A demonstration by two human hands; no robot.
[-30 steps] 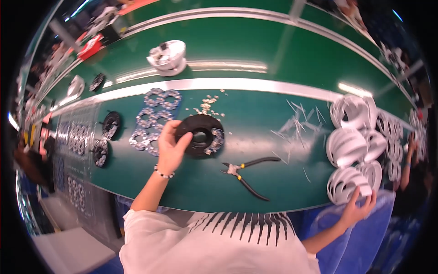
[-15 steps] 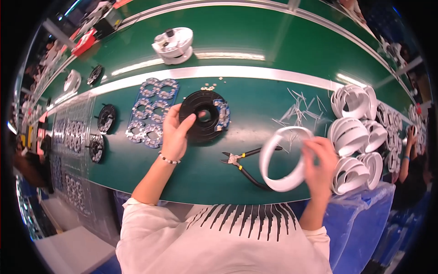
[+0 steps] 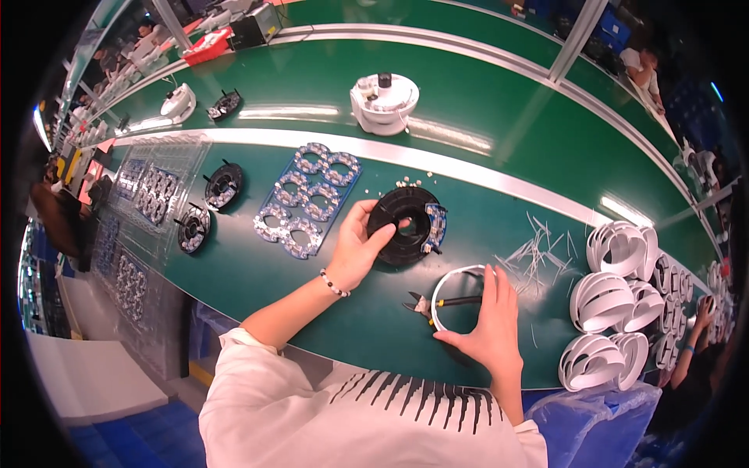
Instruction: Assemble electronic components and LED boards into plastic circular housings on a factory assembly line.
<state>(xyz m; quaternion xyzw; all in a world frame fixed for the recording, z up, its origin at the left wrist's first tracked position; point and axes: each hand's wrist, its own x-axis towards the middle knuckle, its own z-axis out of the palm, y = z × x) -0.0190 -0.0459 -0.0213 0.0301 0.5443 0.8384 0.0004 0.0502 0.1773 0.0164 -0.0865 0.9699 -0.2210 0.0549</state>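
Observation:
My left hand is closed on the rim of a round black plastic housing, thumb on top near its central hole. A small blue circuit board sits along the housing's right side. In my right hand is a white plastic ring, tilted and gripped between thumb and fingers. The ring is a short way right of the housing, apart from it. Below the ring lies a pair of side cutters with black and yellow handles, partly hidden by the ring and hand.
Stacked white rings stand at the right. White cable ties or strips lie scattered beside them. A panel of blue circuit boards lies left of the housing, with black housings further left. A white assembly stands at the back.
My right hand has brought the white ring left, closer to the black housing, over the cutters. The whole view has shifted and turned; my left hand still holds the housing.

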